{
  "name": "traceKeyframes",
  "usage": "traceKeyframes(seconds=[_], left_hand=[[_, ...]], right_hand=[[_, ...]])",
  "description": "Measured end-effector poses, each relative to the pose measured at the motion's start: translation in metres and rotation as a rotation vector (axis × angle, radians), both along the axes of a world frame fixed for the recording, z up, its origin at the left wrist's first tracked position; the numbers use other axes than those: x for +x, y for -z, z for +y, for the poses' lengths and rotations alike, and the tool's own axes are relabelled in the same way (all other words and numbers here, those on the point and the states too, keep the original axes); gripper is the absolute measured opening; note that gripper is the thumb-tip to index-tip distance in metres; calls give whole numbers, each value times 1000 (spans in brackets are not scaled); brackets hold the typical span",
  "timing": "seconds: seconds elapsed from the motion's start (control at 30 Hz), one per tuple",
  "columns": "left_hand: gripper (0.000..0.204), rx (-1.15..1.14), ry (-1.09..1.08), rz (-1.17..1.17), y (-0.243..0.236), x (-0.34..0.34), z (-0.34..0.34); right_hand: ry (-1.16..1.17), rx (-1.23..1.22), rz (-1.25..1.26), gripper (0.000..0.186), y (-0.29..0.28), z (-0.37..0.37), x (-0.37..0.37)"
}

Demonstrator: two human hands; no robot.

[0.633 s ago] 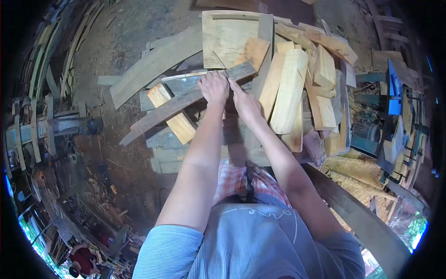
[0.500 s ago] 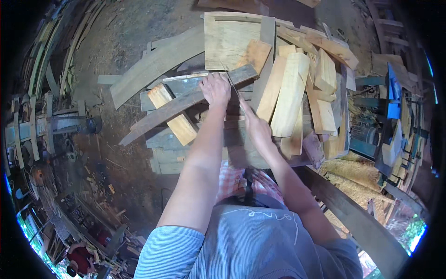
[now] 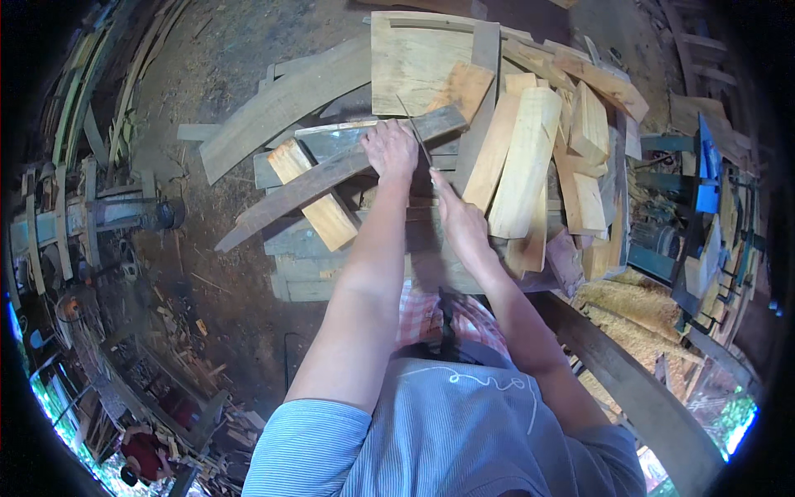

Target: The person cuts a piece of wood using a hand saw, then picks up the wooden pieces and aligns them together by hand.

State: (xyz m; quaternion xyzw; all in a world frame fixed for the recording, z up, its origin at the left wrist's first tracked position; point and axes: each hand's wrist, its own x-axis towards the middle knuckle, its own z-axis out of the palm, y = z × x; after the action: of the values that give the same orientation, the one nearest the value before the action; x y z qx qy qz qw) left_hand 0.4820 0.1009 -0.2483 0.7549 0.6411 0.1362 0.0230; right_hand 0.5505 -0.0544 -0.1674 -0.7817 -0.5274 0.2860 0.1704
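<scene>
Below you lies a dirt floor (image 3: 240,66), brown and strewn with wood scraps and shavings. To your left stands a grey-green machine (image 3: 99,217) (partly hidden by clutter), with planks (image 3: 91,91) leaning beyond it. On your right, a sawdust heap (image 3: 638,302) sits beside blue equipment (image 3: 705,170). Daylight shows at the lower edges.

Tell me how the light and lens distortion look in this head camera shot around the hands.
Head view: soft daylight, pale wood blocks brightest; bright glare at the lower rim corners; left hand and right hand sharp; the long dark plank bows with the fisheye.
</scene>
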Motion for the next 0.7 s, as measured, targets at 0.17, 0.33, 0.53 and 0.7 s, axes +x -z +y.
traceKeyframes(seconds=[0.17,0.33,0.53,0.7], left_hand=[[24,-16,-31,-20,2,1,-1],[33,-107,-23,28,-10,-6,3],[31,-71,-2,3,-5,7,2],[30,-101,-45,26,-11,-3,0]], right_hand=[[-19,5,-20,47,-2,-2,16],[-26,-31,52,47,-4,-12,18],[28,102,5,46,25,45,16],[-26,141,106,48,13,-3,13]])
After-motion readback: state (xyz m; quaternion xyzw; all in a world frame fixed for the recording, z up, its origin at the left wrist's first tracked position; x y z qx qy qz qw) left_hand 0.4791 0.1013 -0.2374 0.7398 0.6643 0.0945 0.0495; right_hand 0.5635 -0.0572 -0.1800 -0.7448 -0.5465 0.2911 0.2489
